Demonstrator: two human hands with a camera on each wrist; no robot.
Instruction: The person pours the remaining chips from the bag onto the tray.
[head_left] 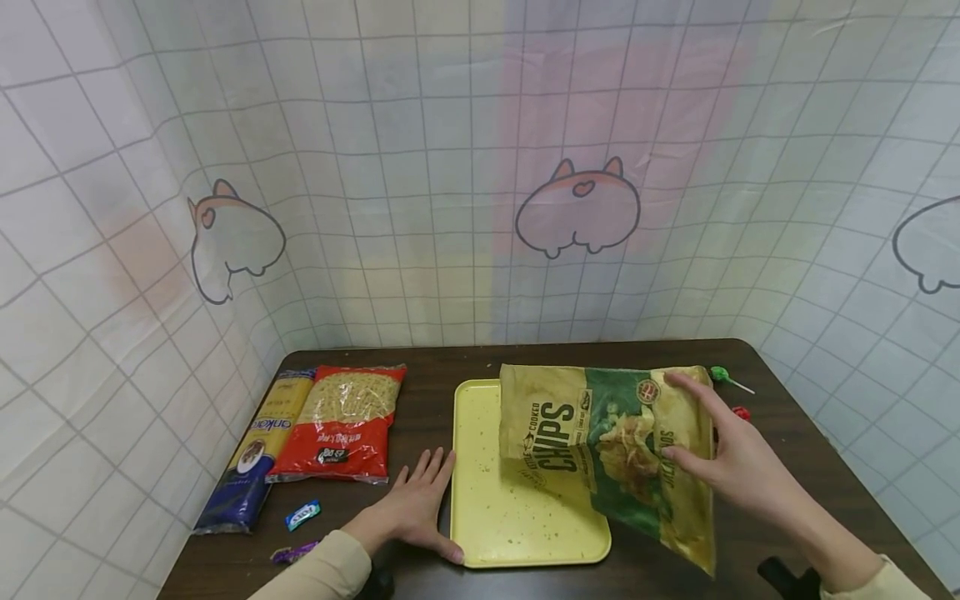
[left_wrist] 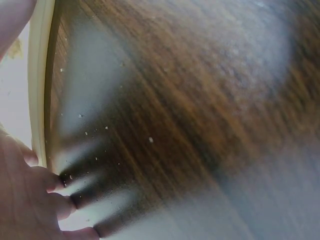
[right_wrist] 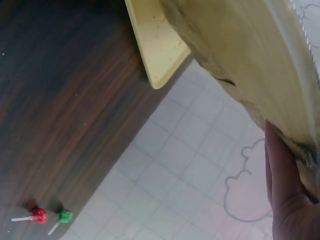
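Observation:
A yellow and green chips bag [head_left: 600,442] hangs tilted over the right half of a yellow tray [head_left: 495,500]. My right hand [head_left: 708,446] grips the bag's right edge, fingers over its front and the thumb lower down. The right wrist view shows the bag's plain side [right_wrist: 240,45] from below, my right hand [right_wrist: 287,200] on it, and a corner of the tray [right_wrist: 160,50]. Flat on the dark table lies my left hand [head_left: 420,500], fingers straight, thumb against the tray's front left rim. Seen from the left wrist, its fingertips [left_wrist: 47,187] rest beside the tray rim [left_wrist: 37,75].
A red noodle bag [head_left: 341,421] and a blue and yellow pasta pack [head_left: 258,450] lie at the table's left. Small wrapped candies [head_left: 302,514] sit near the front left. A green lollipop [head_left: 720,375] and a red lollipop [head_left: 741,413] lie behind the bag. A grid-patterned curtain surrounds the table.

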